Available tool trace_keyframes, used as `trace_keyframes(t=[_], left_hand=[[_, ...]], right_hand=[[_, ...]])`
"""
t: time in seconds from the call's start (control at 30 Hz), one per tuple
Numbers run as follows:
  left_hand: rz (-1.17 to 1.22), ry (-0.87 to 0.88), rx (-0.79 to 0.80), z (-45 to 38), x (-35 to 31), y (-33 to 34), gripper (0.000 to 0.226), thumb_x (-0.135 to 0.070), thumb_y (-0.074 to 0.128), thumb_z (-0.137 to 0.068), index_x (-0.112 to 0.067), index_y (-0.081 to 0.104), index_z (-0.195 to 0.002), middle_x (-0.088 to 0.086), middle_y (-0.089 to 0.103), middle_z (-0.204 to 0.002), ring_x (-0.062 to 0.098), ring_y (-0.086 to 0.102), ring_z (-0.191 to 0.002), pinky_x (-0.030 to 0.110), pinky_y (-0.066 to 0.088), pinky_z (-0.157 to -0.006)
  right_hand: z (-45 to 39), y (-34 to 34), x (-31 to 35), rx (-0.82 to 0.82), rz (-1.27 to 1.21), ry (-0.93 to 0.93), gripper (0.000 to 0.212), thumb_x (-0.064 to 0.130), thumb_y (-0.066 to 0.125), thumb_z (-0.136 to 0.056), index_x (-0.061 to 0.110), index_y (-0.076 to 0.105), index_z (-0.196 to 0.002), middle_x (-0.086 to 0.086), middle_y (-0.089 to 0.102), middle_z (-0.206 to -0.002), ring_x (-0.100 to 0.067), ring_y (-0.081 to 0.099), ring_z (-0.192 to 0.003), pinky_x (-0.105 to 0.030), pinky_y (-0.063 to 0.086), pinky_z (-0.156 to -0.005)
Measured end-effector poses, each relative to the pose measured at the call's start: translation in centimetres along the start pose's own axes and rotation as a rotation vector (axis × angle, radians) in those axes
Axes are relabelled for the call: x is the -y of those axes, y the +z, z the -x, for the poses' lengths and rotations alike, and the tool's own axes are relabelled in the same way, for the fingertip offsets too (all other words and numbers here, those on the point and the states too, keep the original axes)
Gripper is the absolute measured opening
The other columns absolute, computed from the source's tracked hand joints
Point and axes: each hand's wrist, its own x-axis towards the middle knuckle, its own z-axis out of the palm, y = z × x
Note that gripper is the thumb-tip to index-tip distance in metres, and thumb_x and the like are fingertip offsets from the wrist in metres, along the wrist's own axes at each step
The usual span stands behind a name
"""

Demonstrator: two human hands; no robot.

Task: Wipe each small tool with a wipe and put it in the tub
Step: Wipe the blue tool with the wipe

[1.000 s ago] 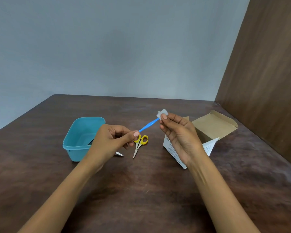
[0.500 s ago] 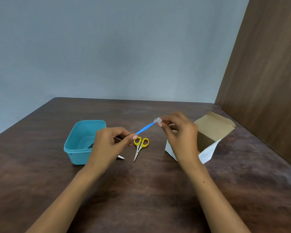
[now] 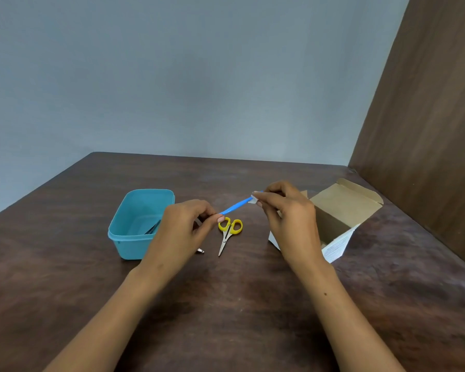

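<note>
Your left hand (image 3: 181,229) pinches the blue tool (image 3: 235,206) at its near end, held above the counter (image 3: 253,304); right hand (image 3: 287,218) pinches the wipe (image 3: 253,199) round its far end. Keep the L grip firm, draw the wipe along the full shaft w/ light pressure, then drop it in the tub (image 3: 124,237).

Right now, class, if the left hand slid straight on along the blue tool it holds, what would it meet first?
Probably the right hand, pinching a wipe round the blue tool's far end; the left hand grips the near end.
</note>
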Motion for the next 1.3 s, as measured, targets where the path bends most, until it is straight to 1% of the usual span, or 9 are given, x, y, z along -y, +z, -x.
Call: trace_keyframes(t=[0.33,0.43,0.5,0.63,0.73,0.93,1.03,1.17,1.3], left_hand=[[-0.128,0.165,0.021,0.0,-0.3,-0.2,0.014,-0.022,0.065,-0.085,-0.010,0.069,-0.078,-0.003,0.062,-0.068,0.004,0.048,-0.059,0.014,0.040,-0.057],[-0.158,0.184,0.039,0.0,-0.1,0.0,0.010,-0.017,0.067,-0.084,-0.009,0.069,-0.079,0.000,0.062,-0.068,0.007,0.049,-0.059,0.019,0.040,-0.057],[-0.160,0.184,0.053,0.0,0.0,0.1,0.013,-0.020,0.064,-0.085,-0.009,0.069,-0.079,0.000,0.062,-0.068,0.010,0.053,-0.060,0.024,0.041,-0.058],[-0.148,0.189,0.058,0.0,-0.1,0.0,0.013,-0.020,0.064,-0.086,-0.010,0.069,-0.079,-0.003,0.060,-0.068,0.006,0.050,-0.061,0.018,0.038,-0.056],[-0.103,0.178,0.043,0.0,-0.1,-0.1,0.015,-0.022,0.063,-0.086,-0.011,0.069,-0.078,-0.006,0.060,-0.066,0.004,0.049,-0.061,0.012,0.037,-0.056],[0.017,0.142,-0.008,0.0,-0.2,-0.1,0.017,-0.025,0.065,-0.083,-0.012,0.071,-0.074,-0.015,0.061,-0.066,0.000,0.056,-0.066,0.013,0.043,-0.055],[0.043,0.131,-0.009,0.0,-0.2,-0.2,0.017,-0.026,0.065,-0.083,-0.014,0.071,-0.073,-0.019,0.059,-0.065,0.002,0.058,-0.066,0.014,0.045,-0.056],[0.034,0.137,0.000,-0.1,-0.1,-0.2,0.011,-0.021,0.069,-0.082,-0.014,0.072,-0.075,-0.021,0.058,-0.066,0.004,0.060,-0.066,0.017,0.047,-0.056],[0.025,0.155,0.010,-0.1,0.0,-0.2,0.008,-0.018,0.069,-0.083,-0.013,0.072,-0.077,-0.018,0.058,-0.067,0.002,0.059,-0.066,0.017,0.047,-0.056]], right_hand=[[0.4,0.7,0.6,0.095,-0.009,0.015,0.017,0.004,0.068,-0.079,0.009,0.074,-0.094,-0.007,0.063,-0.087,-0.020,0.059,-0.068,-0.022,0.046,-0.058],[0.6,1.1,1.0,0.186,-0.060,0.089,0.014,0.011,0.062,-0.085,0.008,0.071,-0.095,-0.003,0.060,-0.091,-0.020,0.059,-0.078,-0.020,0.041,-0.063],[0.8,1.2,1.4,0.263,-0.097,0.054,0.017,0.007,0.055,-0.088,0.007,0.070,-0.096,-0.005,0.060,-0.096,-0.020,0.057,-0.085,-0.020,0.039,-0.069],[1.0,1.5,2.7,0.260,-0.083,-0.002,0.041,0.036,0.042,-0.085,0.007,0.070,-0.091,-0.002,0.058,-0.090,-0.009,0.051,-0.080,-0.015,0.040,-0.068],[0.9,1.3,2.3,0.154,-0.038,-0.048,0.019,0.016,0.059,-0.079,0.009,0.074,-0.089,-0.008,0.061,-0.085,-0.023,0.060,-0.075,-0.029,0.050,-0.057],[0.2,0.3,0.2,0.053,-0.014,0.050,0.014,0.011,0.064,-0.077,0.009,0.075,-0.085,-0.007,0.061,-0.081,-0.021,0.058,-0.064,-0.026,0.047,-0.053],[0.5,0.6,0.5,0.080,-0.002,0.021,0.014,0.004,0.066,-0.075,0.008,0.074,-0.086,-0.008,0.061,-0.084,-0.021,0.059,-0.069,-0.025,0.046,-0.056],[1.0,1.0,1.4,0.189,-0.093,0.005,0.019,-0.005,0.059,-0.082,0.006,0.072,-0.091,-0.012,0.061,-0.095,-0.025,0.057,-0.084,-0.027,0.043,-0.070],[1.1,1.4,2.6,0.185,-0.058,-0.053,0.028,0.023,0.048,-0.085,0.008,0.072,-0.089,-0.006,0.060,-0.088,-0.015,0.054,-0.081,-0.025,0.044,-0.062]])
